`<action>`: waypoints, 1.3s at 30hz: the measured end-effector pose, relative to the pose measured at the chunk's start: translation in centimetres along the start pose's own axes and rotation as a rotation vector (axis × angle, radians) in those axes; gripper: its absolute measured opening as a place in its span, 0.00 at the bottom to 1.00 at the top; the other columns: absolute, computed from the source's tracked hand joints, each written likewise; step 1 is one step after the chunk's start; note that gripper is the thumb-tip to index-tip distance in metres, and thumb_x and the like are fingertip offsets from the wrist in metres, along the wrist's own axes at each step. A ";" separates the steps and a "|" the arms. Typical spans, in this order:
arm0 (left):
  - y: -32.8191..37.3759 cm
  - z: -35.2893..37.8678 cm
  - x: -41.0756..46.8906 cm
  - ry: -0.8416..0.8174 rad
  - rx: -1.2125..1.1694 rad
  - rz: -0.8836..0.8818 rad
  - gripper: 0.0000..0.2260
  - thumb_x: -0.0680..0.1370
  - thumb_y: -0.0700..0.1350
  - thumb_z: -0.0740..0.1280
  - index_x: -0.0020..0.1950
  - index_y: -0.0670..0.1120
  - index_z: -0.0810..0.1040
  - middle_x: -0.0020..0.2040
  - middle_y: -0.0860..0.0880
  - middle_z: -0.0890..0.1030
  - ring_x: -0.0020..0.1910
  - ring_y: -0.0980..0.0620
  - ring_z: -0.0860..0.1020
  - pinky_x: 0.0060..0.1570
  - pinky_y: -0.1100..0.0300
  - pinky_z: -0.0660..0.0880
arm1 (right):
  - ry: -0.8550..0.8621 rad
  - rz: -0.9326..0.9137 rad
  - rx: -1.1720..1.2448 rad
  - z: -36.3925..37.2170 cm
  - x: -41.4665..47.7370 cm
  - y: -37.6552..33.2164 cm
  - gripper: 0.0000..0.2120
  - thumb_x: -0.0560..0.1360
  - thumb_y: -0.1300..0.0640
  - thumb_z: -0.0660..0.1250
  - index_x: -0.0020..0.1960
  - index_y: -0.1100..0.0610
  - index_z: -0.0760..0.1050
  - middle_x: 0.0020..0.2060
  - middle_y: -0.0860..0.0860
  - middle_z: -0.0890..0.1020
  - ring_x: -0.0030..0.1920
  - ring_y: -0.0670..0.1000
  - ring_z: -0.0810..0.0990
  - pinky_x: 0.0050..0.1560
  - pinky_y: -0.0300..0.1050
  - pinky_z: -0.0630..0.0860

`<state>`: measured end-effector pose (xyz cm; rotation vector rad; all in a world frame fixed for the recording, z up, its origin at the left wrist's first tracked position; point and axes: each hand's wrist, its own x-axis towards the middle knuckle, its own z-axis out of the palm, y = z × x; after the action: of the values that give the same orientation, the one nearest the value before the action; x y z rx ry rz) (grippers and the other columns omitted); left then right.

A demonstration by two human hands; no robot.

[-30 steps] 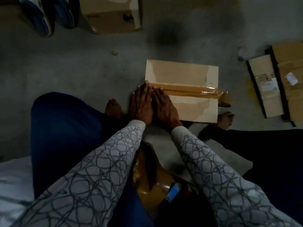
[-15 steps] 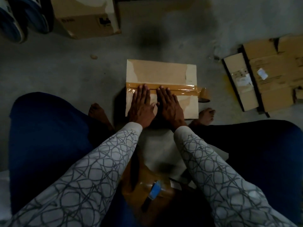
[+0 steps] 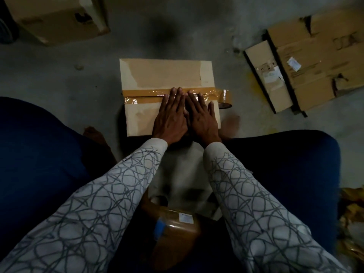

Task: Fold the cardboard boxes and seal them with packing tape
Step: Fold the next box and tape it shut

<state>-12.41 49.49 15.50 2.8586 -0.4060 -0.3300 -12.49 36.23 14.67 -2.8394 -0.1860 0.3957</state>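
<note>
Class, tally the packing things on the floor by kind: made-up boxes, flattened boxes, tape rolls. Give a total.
Made-up boxes: 2, the taped box and the far box
Flattened boxes: 2, the narrow flattened box and the wide flattened box
Tape rolls: 1, the tape roll
Total: 5

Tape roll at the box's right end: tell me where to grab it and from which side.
Probably pinch the tape roll across its rim, coming from the right: it sits past the box edge there, joined to the strip, with open floor beyond.
</note>
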 end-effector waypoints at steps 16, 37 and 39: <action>1.7 0.0 3.7 -0.174 0.120 0.256 0.31 0.81 0.49 0.50 0.81 0.42 0.44 0.82 0.45 0.43 0.80 0.47 0.40 0.78 0.43 0.41 | -0.040 0.234 0.080 -1.2 -0.9 2.5 0.29 0.84 0.43 0.48 0.82 0.48 0.44 0.81 0.44 0.44 0.80 0.52 0.42 0.76 0.62 0.50; -2.3 -16.4 -20.4 -0.433 -0.754 0.133 0.12 0.74 0.41 0.74 0.57 0.45 0.84 0.53 0.51 0.84 0.55 0.54 0.80 0.59 0.59 0.75 | -0.252 -0.282 0.330 -11.8 -19.6 -9.7 0.23 0.75 0.40 0.68 0.65 0.51 0.78 0.59 0.51 0.82 0.56 0.51 0.80 0.55 0.50 0.78; -2.3 -16.1 -21.9 -0.484 -0.773 0.094 0.13 0.73 0.45 0.76 0.57 0.46 0.84 0.54 0.53 0.83 0.56 0.56 0.80 0.58 0.60 0.75 | -0.313 -0.253 0.356 -12.1 -20.8 -9.8 0.21 0.75 0.41 0.71 0.64 0.49 0.79 0.58 0.46 0.82 0.53 0.44 0.79 0.52 0.43 0.76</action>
<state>-28.28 61.38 34.22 1.9836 -0.3821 -0.9324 -29.75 39.23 33.85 -2.3567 -0.4777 0.7336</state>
